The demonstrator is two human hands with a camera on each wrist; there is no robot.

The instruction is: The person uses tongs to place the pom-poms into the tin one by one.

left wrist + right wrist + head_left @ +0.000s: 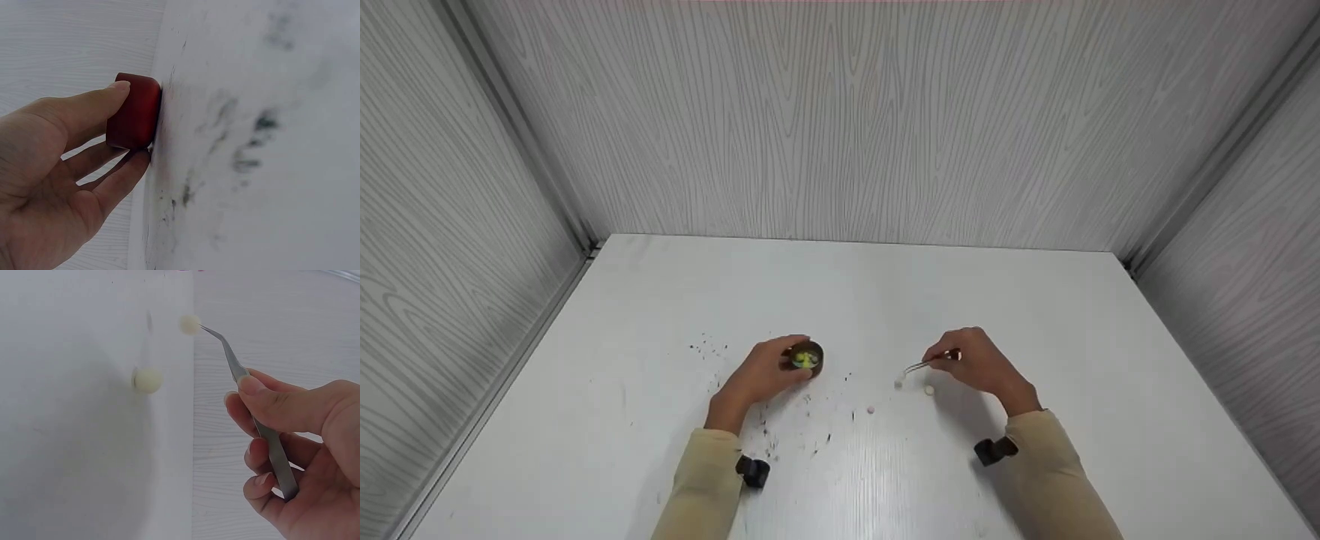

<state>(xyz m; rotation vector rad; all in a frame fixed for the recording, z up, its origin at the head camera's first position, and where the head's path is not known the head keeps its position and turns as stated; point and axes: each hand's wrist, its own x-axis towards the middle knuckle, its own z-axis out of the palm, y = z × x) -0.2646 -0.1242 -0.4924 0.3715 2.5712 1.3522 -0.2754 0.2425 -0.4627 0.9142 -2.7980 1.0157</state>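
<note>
My left hand (769,369) holds a small dark red cup (135,111) around its sides, with the thumb on one side and fingers on the other. Yellow and green bits (805,360) show inside the cup from above; its base is at the white tabletop. In my right hand (971,361) are bent-tip metal tweezers (228,354), gripped between thumb and fingers. A pale cream ball (190,324) sits at their points, apparently just off the table. Closer to the right hand, a second cream ball (148,381) rests on the tabletop.
A small pinkish ball (871,409) lies on the white table (885,300) between the hands. Dark specks and smudges (769,442) mark the surface around the left hand. Wood-grain grey panels (840,127) rise at the back and both sides.
</note>
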